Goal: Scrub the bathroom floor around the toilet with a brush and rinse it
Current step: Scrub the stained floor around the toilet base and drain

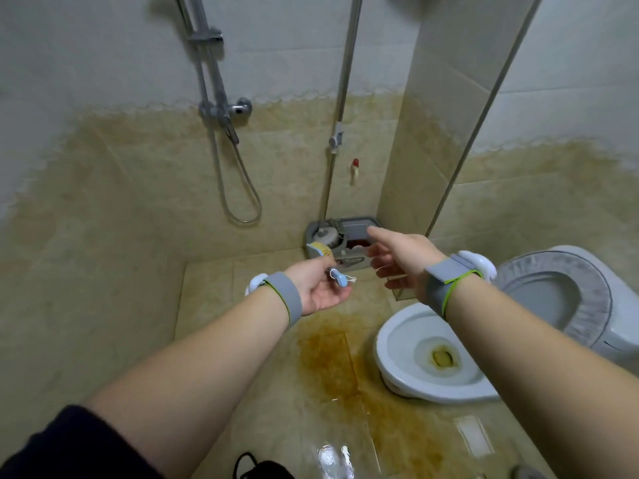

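Note:
My left hand (316, 292) is turned palm up and grips a brush (340, 280). The brush's blue handle end with a white string loop pokes out toward me, and a pale yellow-marked end shows beyond the fingers. My right hand (397, 261) is stretched forward with relaxed fingers, holding nothing, just in front of the corner box. The beige tile floor (328, 368) left of the white toilet (415, 357) carries a wide brown stain and wet patches. The toilet seat (560, 299), wrapped in a grey cover, is raised.
A grey box (345, 236) with a round insert stands in the far corner by a vertical pipe (340, 126). A shower mixer (224, 112) and hose (242, 195) hang on the back wall. A red-handled tap (355, 167) sits lower right. A dark object (262, 470) lies at the bottom edge.

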A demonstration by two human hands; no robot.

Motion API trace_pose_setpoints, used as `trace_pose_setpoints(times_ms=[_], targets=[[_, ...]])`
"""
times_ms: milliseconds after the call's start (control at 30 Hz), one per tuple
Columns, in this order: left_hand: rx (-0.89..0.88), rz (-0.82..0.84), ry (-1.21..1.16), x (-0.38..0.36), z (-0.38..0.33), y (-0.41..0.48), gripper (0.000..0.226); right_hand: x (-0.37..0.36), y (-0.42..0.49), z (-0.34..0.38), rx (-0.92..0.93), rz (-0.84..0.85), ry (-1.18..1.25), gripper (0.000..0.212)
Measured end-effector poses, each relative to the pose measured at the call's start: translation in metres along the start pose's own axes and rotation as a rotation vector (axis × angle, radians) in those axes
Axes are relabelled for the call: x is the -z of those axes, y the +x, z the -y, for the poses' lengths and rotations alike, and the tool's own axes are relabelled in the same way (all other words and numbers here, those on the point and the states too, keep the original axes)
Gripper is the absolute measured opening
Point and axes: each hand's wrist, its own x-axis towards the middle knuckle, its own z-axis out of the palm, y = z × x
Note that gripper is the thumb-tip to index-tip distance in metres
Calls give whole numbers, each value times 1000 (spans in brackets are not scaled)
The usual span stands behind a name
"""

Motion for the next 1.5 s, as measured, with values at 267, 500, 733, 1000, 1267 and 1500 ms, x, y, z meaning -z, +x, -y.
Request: trace_pose_setpoints(times_ms=[267, 500, 733, 1000, 1267, 1500], targets=[[-267, -262, 459, 40, -19, 75, 14, -44, 65, -22, -80, -41, 23, 31], [-364, -300, 818, 111, -76, 146, 31, -130, 161, -24, -169, -156, 49, 32], [-269, -174, 760, 150, -69, 223, 20, -156, 220, -78, -210, -210, -54, 30], [-106, -234, 1077, 221, 56, 374, 34, -190, 318, -255, -370, -128, 116, 24], [-169, -274, 1456, 308, 139, 531, 36, -259, 420, -413, -390, -91, 153, 25], [-193, -296, 1684, 388, 191, 676, 34, -322, 507, -531, -327, -57, 98, 31]])
